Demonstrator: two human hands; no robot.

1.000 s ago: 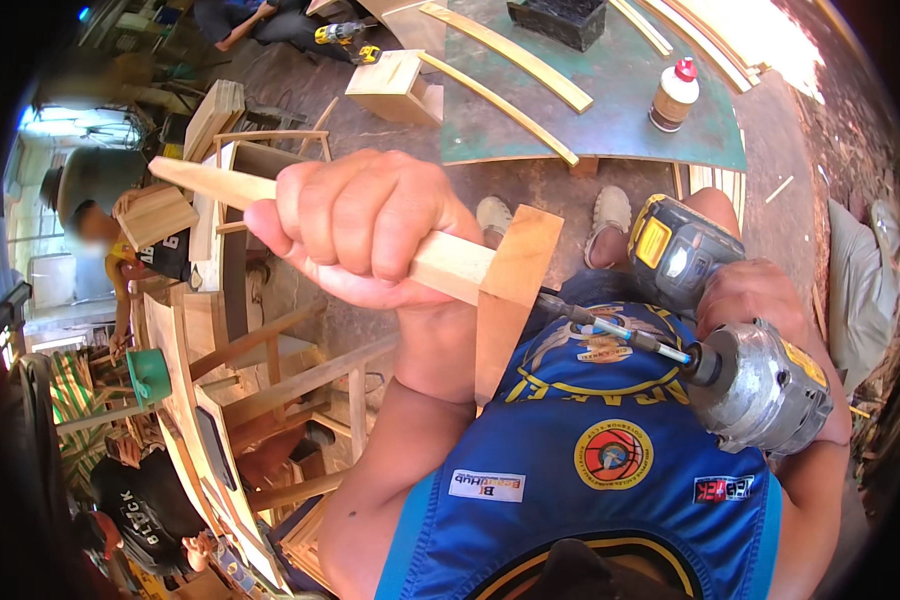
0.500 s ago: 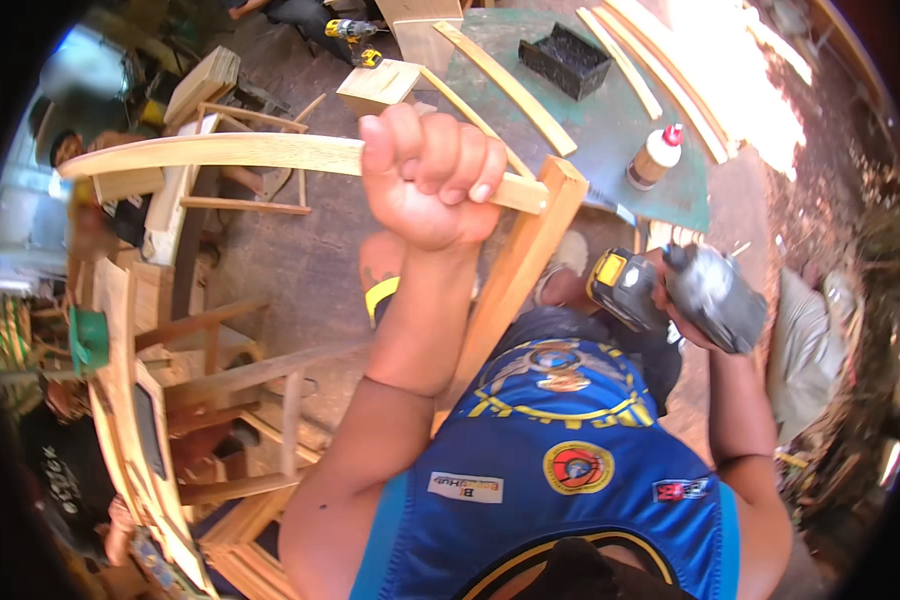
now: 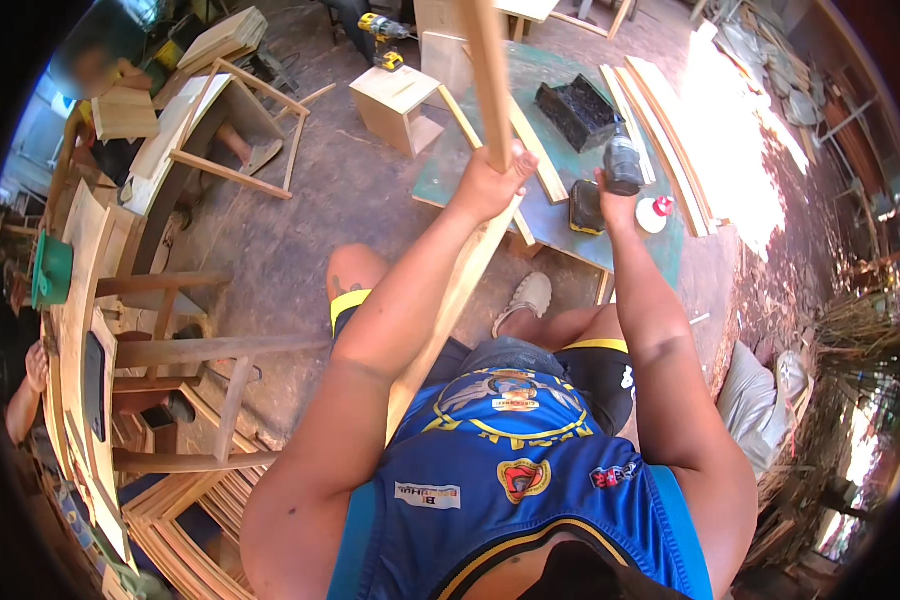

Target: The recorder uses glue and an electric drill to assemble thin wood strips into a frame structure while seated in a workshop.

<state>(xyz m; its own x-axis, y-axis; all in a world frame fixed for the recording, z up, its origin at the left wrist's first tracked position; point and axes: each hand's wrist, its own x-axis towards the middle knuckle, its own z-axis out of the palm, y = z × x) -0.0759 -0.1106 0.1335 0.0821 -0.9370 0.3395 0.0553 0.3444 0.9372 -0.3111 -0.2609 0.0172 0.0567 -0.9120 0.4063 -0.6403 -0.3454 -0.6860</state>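
Observation:
My left hand [image 3: 494, 188] is closed round a curved wooden slat [image 3: 485, 75] that points away from me past the top of the view. A thicker wooden post [image 3: 452, 305] runs from near that hand back to my lap; the slat and post meet by the fist, but the joint is hidden. Farther right, my right hand [image 3: 618, 207] grips a cordless drill [image 3: 623, 165] with a black and yellow battery pack [image 3: 587, 207], held over the green tabletop [image 3: 580, 247]. Close beside it stands a glue bottle with a red cap [image 3: 656, 213].
A black tray [image 3: 577, 112] and several wooden strips [image 3: 670, 140] lie on the tabletop. Another yellow drill [image 3: 382, 40] sits on a wooden box [image 3: 398, 108]. Wooden frames [image 3: 235, 175] and a bench with a green container [image 3: 52, 270] stand left, where other people are.
The slat has swung from pointing left to pointing away from me, with my left hand still round it. My right hand has carried the drill forward from my right side to over the tabletop.

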